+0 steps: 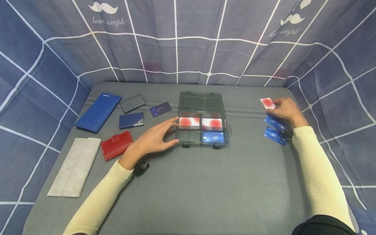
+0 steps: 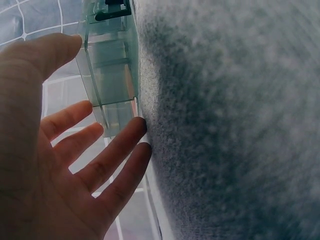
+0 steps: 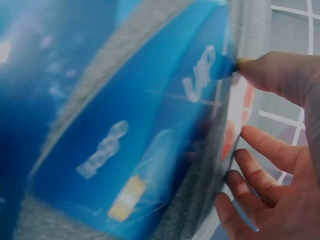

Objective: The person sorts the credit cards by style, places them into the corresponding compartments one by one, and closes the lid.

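A clear plastic compartment box (image 1: 201, 105) stands open in the middle of the grey table. Its two rear compartments hold red-circle cards (image 1: 189, 121), and the front right one holds a blue VIP card (image 1: 213, 137). My left hand (image 1: 176, 130) lies flat with straight fingers against the box's left side; the left wrist view shows the left hand (image 2: 107, 85) spread around the box corner (image 2: 112, 107). At the far right my right hand (image 1: 274, 109) pinches a red-circle card (image 1: 267, 102) lying on the table. Two blue VIP cards (image 1: 274, 123) lie just below that hand, one filling the right wrist view (image 3: 150, 150).
Left of the box lie a long blue wallet (image 1: 98, 112), a grey card case (image 1: 132, 103), a blue card case (image 1: 131, 120), a dark card (image 1: 160, 109), a red wallet (image 1: 116, 145) and a long grey wallet (image 1: 75, 166). Checked blue fabric walls in the table.
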`<state>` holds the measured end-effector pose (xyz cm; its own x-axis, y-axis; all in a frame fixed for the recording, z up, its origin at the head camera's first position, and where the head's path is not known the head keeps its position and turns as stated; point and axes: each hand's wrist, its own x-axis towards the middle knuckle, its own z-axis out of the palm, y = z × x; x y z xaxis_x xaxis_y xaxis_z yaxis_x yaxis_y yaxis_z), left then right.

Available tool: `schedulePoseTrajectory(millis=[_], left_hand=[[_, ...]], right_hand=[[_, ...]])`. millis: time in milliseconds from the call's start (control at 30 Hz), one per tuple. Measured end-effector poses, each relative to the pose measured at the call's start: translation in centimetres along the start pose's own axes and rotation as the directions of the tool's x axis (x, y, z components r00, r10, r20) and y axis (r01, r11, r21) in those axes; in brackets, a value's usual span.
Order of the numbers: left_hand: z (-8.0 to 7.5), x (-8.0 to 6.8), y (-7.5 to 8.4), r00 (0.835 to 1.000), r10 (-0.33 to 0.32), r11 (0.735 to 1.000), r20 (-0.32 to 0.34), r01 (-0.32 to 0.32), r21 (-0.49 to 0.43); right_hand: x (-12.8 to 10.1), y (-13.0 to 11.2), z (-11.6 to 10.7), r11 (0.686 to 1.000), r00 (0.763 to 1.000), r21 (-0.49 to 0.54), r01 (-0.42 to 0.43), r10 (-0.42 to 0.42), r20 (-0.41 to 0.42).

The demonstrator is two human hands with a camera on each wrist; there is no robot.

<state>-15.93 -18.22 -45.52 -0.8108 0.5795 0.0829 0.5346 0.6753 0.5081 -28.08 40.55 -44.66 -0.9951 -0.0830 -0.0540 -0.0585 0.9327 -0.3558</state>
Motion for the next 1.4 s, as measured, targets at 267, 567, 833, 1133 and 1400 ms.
schedulePoseTrajectory(millis=[267,567,833,1133,1400], left_hand=[[0.0,0.0,0.0,1.0,-0.002,1.0,0.003,0.002,0.001],[-0.2,-0.1,0.2,1.0,-0.006,1.0,-0.002,0.006,-0.002],[0.0,0.0,0.1,1.0,-0.011,1.0,0.008,0.011,-0.007],[0.0,0.1,0.1,1.0,0.02,1.0,-0.006,-0.02,0.001],[-0.1,0.1,0.0,1.0,-0.001,1.0,0.0,0.001,-0.004]], right_hand=[[-0.4,0.3,-0.7,1.0,0.999,0.001,0.007,-0.007,0.035],[-1.0,0.4,-0.4,0.999,0.999,0.034,-0.032,0.031,0.021],[-0.7,0.5,-0.2,0.999,0.999,0.031,-0.045,0.044,0.02],[-0.8,0.7,0.1,0.999,1.0,0.043,-0.03,0.03,-0.003],[-0.8,0.8,0.1,0.998,0.999,0.057,-0.027,0.028,-0.019]])
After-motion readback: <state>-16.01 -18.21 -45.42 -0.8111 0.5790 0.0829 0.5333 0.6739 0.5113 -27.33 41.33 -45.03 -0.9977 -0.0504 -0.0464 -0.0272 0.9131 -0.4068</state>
